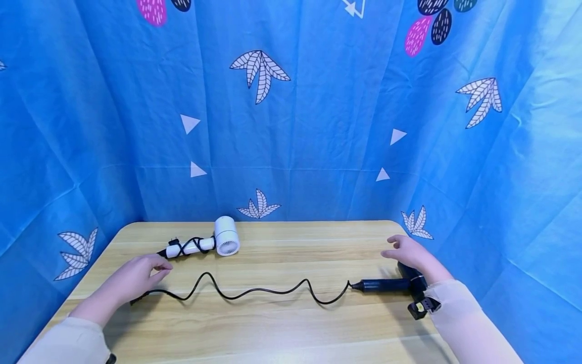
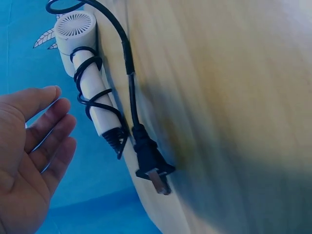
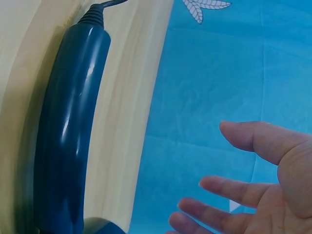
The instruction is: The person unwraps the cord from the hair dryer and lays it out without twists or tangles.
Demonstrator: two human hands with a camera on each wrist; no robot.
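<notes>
Here the dark blue hair dryer (image 1: pixel 395 284) lies on the table (image 1: pixel 273 328), its black cord (image 1: pixel 254 291) snaking left to the plug (image 2: pixel 152 165). The left hand (image 1: pixel 136 275) hovers near the plug, the right hand (image 1: pixel 409 253) above the dryer, both relaxed and holding nothing. The glossy handle (image 3: pixel 68 136) looks rigid and probably slippery, best gripped mid-length; the cord is limp. A white hair dryer (image 1: pixel 218 241) lies behind.

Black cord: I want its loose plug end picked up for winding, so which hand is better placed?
Left. The left hand hovers open beside the plug; the right hand is over the dark dryer handle.
</notes>
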